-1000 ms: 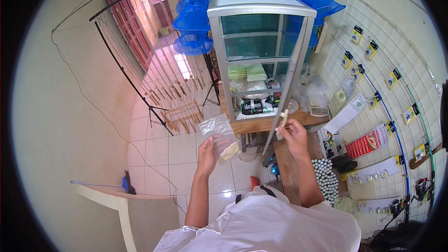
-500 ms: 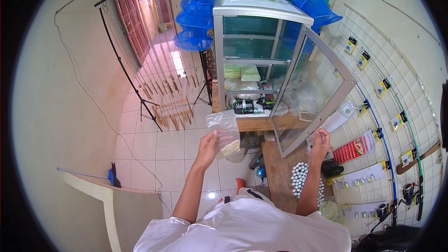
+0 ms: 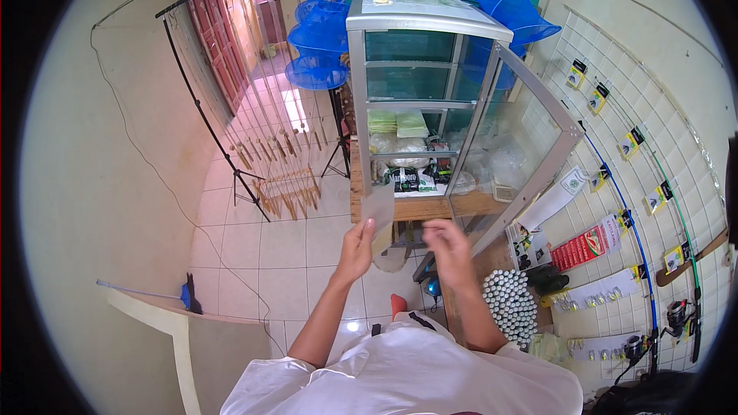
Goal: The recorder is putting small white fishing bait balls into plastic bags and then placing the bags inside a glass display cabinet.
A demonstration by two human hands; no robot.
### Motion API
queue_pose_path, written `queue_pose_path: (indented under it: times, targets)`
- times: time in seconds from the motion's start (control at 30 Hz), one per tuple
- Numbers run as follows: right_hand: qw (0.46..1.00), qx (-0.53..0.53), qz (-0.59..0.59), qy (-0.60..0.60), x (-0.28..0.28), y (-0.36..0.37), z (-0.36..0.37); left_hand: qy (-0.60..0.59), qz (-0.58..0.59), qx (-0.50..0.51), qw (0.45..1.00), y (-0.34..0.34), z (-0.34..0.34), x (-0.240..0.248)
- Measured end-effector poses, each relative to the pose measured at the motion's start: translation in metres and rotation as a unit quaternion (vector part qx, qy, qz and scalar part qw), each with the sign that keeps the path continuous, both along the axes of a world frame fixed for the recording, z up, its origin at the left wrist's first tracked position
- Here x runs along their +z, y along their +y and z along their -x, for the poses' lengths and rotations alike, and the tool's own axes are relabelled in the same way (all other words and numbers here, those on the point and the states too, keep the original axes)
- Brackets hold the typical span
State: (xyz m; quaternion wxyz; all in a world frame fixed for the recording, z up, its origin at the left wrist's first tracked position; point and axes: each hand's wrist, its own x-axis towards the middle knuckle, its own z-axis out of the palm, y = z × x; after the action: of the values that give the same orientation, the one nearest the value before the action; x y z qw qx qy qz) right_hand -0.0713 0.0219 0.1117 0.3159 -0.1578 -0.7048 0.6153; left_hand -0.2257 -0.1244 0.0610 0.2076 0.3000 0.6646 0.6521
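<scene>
My left hand [image 3: 357, 252] is closed on a clear plastic bag [image 3: 379, 209], which stands up from the thumb and fingers, seen at a slant. Something pale yellowish shows at the bag's lower part; what it is I cannot make out. To the right of the bag, apart from it, my right hand [image 3: 451, 250] is raised with its fingers bent and smeared by motion. Whether anything is in those fingers does not show. Beyond both hands stands a glass cabinet [image 3: 430, 24] with stacked packets and plastic bags inside. Its glass door [image 3: 570, 134] hangs open on the right.
A wooden bench [image 3: 419, 208] carries the cabinet. Several round-topped items [image 3: 510, 307] are packed together beside my right forearm. Fishing rods [image 3: 656, 292] and hanging packets line the right wall grid. Blue nets [image 3: 317, 38] and a black stand [image 3: 201, 100] with hanging lines are at the left.
My right hand has left the edge of the cabinet door and moved left toward the bag. The bag in my left hand has turned more edge-on.
</scene>
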Motion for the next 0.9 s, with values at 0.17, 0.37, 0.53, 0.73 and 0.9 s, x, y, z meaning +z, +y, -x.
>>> queue_pose_path:
  times: [0.17, 0.37, 0.53, 0.73, 0.9]
  targets:
    - [0.991, 0.018, -0.124, -0.048, 0.005, -0.032, 0.061, 0.175, -0.032, 0.092, 0.980, 0.026, -0.021, 0.010]
    - [0.994, -0.051, -0.100, 0.001, -0.017, -0.025, 0.100, 0.293, 0.017, 0.123, 0.948, 0.039, -0.005, 0.008]
    - [0.985, -0.104, -0.128, 0.040, -0.016, -0.020, 0.122, 0.399, 0.089, 0.144, 0.901, 0.054, 0.017, 0.004]
    - [0.999, -0.045, 0.014, 0.009, -0.026, 0.041, 0.143, 0.377, 0.032, 0.102, 0.920, 0.080, 0.044, 0.011]
    - [0.972, 0.100, 0.204, 0.055, -0.014, 0.088, 0.162, -0.025, -0.120, -0.079, 0.989, 0.099, 0.099, -0.035]
